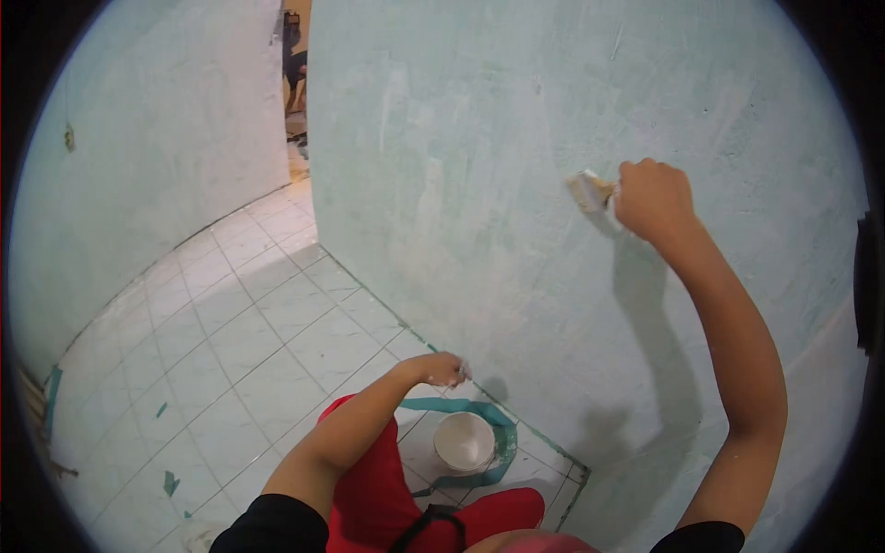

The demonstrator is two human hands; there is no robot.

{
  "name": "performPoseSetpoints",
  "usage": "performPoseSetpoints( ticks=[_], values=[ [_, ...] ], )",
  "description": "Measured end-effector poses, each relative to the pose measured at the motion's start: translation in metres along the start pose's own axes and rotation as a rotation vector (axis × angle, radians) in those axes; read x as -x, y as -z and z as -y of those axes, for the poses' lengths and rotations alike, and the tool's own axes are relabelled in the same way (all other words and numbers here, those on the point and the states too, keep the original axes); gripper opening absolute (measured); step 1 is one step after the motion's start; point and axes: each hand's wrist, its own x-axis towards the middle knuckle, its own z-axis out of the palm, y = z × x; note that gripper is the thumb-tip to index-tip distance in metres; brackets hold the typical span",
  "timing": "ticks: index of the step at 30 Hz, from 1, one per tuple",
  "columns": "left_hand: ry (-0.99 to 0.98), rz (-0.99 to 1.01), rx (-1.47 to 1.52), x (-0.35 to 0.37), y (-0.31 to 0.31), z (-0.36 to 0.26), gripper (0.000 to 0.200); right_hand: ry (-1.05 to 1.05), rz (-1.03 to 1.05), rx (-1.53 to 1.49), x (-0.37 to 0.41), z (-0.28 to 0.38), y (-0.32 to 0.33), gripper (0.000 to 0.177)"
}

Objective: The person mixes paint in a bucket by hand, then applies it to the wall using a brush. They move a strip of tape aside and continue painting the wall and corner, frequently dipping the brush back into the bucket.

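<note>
My right hand (654, 200) is closed round the handle of a flat paint brush (588, 192), whose bristles point left against the pale green wall (479, 175). My left hand (445, 370) is low, near the foot of the wall, with its fingers curled and whitish smears on them. Something small and pale shows at its fingertips, too small to make out. Below that hand a white tub (464, 442) stands on the tiled floor, with a curved teal strip (504, 429) lying around it.
A second wall (175, 111) curves along the left. Between the walls a narrow opening (297, 101) shows a person's dark clothing and clutter. Teal scraps (171, 483) lie on the tiles (249, 341). My knees in red are beside the tub. Sticks (35, 405) lean at the left edge.
</note>
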Motion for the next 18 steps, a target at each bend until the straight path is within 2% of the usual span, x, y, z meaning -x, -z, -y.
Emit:
performPoseSetpoints(
  ticks=[1,2,4,6,7,9,10,13,16,18],
  values=[
    [-0.151,-0.216,0.100,0.015,-0.002,-0.003,0.034,0.002,0.000,-0.006,0.001,-0.008,-0.001,0.018],
    [-0.146,-0.213,0.099,0.031,-0.006,-0.009,0.034,-0.029,-0.010,-0.047,0.002,-0.016,-0.005,0.020],
    [0.016,-0.329,0.738,0.067,-0.025,-0.021,0.031,-0.077,-0.010,-0.092,0.009,-0.022,-0.015,0.022],
    [0.016,-0.340,1.111,0.102,-0.054,-0.023,0.031,-0.098,-0.105,-0.139,0.020,-0.023,-0.029,0.018],
    [0.033,-0.318,1.104,0.116,-0.069,-0.016,0.031,-0.117,-0.087,-0.142,0.024,-0.023,-0.034,0.018],
    [-0.038,-0.320,1.443,0.148,-0.096,-0.001,0.036,-0.150,-0.102,-0.161,0.027,-0.018,-0.035,0.020],
    [-0.015,-0.301,1.444,0.160,-0.105,0.006,0.036,-0.164,-0.079,-0.164,0.028,-0.016,-0.036,0.020],
    [-0.110,-0.404,1.754,0.191,-0.132,0.034,0.038,-0.217,-0.086,-0.167,0.029,-0.007,-0.037,0.019],
    [-0.122,-0.356,1.911,0.191,-0.122,0.038,0.038,-0.245,-0.085,-0.161,0.028,-0.001,-0.037,0.018],
    [-0.074,-0.297,1.904,0.181,-0.109,0.042,0.037,-0.179,-0.102,-0.114,0.027,0.006,-0.033,0.015]
  ],
)
